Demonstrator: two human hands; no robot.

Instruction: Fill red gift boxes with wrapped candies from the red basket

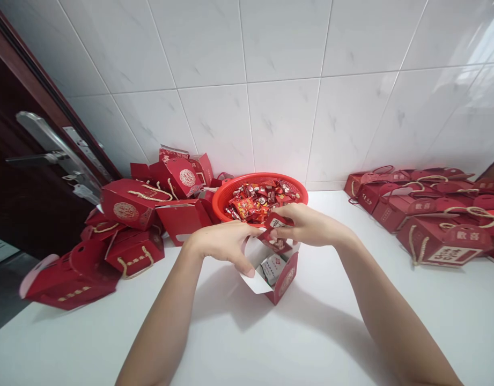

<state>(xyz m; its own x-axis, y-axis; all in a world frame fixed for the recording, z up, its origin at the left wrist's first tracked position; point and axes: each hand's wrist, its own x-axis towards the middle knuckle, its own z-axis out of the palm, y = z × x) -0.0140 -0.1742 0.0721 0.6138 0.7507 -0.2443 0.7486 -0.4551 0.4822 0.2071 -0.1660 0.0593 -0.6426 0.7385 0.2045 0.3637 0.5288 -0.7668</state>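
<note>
An open red box (287,281) with a white inside stands on the white table, tilted toward me. White printed packets (272,268) lie inside it. My left hand (226,245) grips the box's left side, its thumb over the white flap (255,282). My right hand (305,225) holds a dark red printed piece (275,239) at the box's far edge, with thumb and fingers pinched on it; whether this piece is a flap or a separate packet is hard to tell. Just behind the hands sits a red plastic basket (221,199) filled with small red wrapped sweets (263,198).
Red boxes with rope handles (128,206) are piled loosely at the left. Rows of closed red boxes (443,241) stand at the right. A tiled wall (282,118) rises behind the table (331,332); a dark door with a metal handle (56,145) is at the far left.
</note>
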